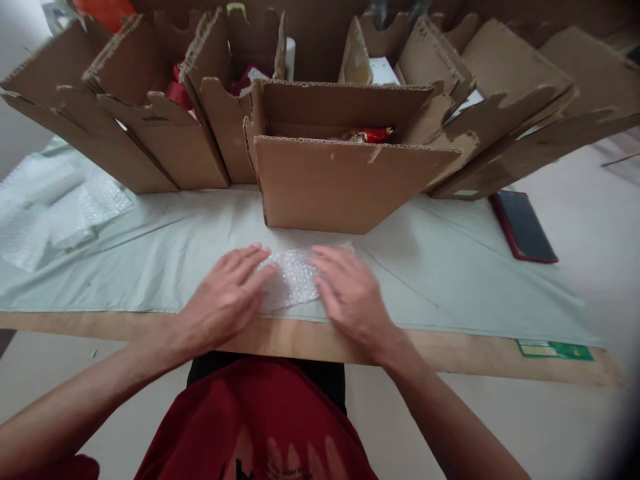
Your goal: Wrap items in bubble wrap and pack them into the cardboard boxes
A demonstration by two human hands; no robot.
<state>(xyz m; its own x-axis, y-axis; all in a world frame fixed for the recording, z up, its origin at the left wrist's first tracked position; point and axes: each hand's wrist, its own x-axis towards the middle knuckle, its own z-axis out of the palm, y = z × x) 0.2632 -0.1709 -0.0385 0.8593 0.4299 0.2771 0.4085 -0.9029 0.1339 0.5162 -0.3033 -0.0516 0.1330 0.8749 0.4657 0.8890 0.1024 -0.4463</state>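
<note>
A small piece of bubble wrap (295,280) lies flat on the cloth near the table's front edge. My left hand (227,293) rests at its left end, fingers apart and pointing to the upper right. On the right end lies my right hand (350,290), its fingers spread over the wrap and the thumb lower down. Neither hand is closed around anything. Parts of both ends of the wrap are hidden under the fingers.
Cardboard bins (350,187) line the back, the middle one holding a red packet (373,136). More bubble wrap (60,200) is heaped at the left. A dark phone with a red edge (525,227) lies at the right, and a green card (555,350) on the wooden edge.
</note>
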